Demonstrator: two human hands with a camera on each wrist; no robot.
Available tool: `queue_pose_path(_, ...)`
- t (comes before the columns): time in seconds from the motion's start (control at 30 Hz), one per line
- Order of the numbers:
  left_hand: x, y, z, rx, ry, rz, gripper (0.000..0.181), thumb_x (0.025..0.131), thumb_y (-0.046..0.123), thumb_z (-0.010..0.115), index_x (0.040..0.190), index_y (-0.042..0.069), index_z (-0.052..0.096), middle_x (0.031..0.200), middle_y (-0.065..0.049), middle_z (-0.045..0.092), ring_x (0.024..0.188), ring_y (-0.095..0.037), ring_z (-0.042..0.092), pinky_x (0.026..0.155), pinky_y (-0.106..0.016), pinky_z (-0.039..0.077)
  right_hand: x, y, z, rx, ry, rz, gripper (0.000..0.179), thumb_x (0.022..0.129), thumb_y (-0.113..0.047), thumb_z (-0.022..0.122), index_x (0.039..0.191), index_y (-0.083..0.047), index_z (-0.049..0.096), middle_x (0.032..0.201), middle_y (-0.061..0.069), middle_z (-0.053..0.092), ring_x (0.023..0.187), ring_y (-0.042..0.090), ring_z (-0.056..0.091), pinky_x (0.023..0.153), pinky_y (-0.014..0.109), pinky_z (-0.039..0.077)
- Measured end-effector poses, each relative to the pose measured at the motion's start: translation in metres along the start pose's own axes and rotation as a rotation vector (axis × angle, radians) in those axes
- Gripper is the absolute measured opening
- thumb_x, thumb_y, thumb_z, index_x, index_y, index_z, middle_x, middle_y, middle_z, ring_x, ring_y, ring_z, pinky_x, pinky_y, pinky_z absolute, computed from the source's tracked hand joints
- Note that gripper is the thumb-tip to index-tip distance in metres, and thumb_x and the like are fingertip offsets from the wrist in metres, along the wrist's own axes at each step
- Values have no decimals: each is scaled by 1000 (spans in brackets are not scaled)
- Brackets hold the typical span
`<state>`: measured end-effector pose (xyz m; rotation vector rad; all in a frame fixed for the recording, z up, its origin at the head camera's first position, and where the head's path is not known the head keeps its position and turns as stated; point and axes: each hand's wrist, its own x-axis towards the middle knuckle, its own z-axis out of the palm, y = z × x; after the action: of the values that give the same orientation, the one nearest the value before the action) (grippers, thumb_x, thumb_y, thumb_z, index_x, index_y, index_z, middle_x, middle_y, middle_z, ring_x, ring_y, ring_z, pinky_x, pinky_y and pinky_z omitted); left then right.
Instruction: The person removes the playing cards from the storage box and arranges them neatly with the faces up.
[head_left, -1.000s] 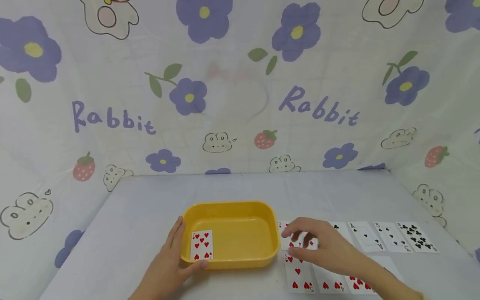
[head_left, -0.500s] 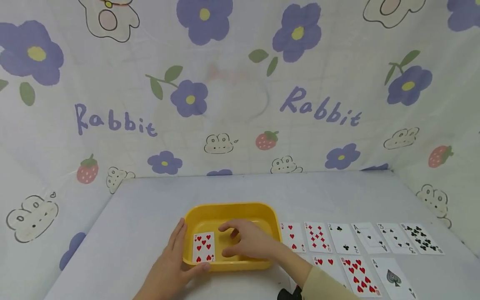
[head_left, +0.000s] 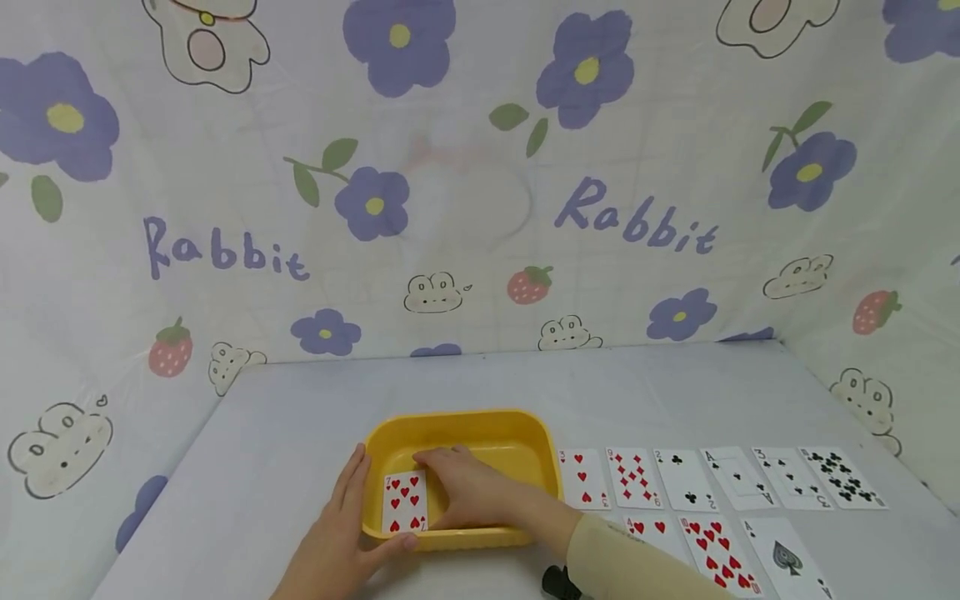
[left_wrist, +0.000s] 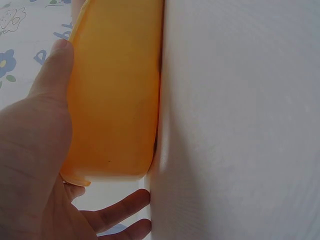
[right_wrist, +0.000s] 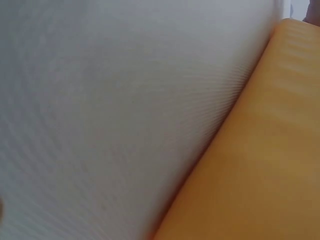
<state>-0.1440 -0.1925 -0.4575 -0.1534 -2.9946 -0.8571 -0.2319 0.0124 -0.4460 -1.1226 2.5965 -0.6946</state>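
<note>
A yellow plastic tray (head_left: 517,467) stands on the table, a seven of hearts card (head_left: 405,502) face up in its left part. My left hand (head_left: 330,521) holds the tray's near left corner, thumb on the front rim and fingers along the left end. In the left wrist view my left thumb (left_wrist: 52,70) lies against the tray's edge. My right hand (head_left: 480,492) is down inside the tray, just right of the seven of hearts, its thumb and fingers spread apart; its palm side is hidden. The right wrist view shows the tray's outer wall (right_wrist: 260,150).
Playing cards lie face up in two rows right of the tray: three of hearts (head_left: 583,479), nine of diamonds (head_left: 633,478) and several clubs behind, four of hearts (head_left: 656,533) and ace of spades (head_left: 786,557) in front. A black object (head_left: 558,582) shows under my right sleeve.
My right hand has moved left from over the cards into the tray and lowered beside the seven of hearts. My left hand has kept its place on the tray.
</note>
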Motion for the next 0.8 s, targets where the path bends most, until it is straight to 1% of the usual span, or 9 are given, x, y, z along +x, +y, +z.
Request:
queue_pose_path(0.27, -2, 1, -1, 9, 7, 14, 124, 72, 81, 61, 159, 11, 7, 164, -1, -1, 140, -35, 30, 107, -54, 35, 2, 0, 1, 35, 28, -28, 87, 74, -46, 85, 143, -10, 48, 135, -5, 56, 110, 11, 46, 98, 25, 42)
queue_pose_path(0.43, -2, 0, -2, 10, 4, 21, 124, 72, 79, 62, 159, 11, 7, 164, -2, 0, 142, -34, 27, 108, -53, 34, 6, -1, 2, 56, 22, -41, 86, 74, -46, 85, 143, -10, 47, 130, -7, 56, 114, 12, 46, 102, 28, 39)
queue_pose_path(0.6, -1, -1, 0, 9, 2, 21, 124, 72, 79, 62, 159, 11, 6, 164, -3, 0, 142, -34, 27, 108, -53, 33, 11, -3, 3, 81, 11, -59, 84, 73, -39, 87, 141, -9, 48, 123, -7, 56, 111, 11, 44, 101, 27, 39)
queue_pose_path(0.7, -1, -2, 1, 0, 3, 21, 124, 72, 79, 63, 159, 11, 6, 164, -3, 0, 141, -35, 29, 107, -54, 34, 11, -3, 3, 72, 10, -65, 85, 72, -34, 89, 141, -8, 47, 123, -7, 55, 110, 11, 43, 99, 26, 38)
queue_pose_path(0.8, -1, -4, 1, 3, 15, 34, 124, 72, 78, 63, 159, 10, 7, 164, -2, 0, 140, -36, 30, 107, -54, 35, 11, -2, 3, 70, 4, -60, 88, 72, -31, 89, 143, -9, 44, 121, -7, 55, 111, 11, 43, 100, 26, 38)
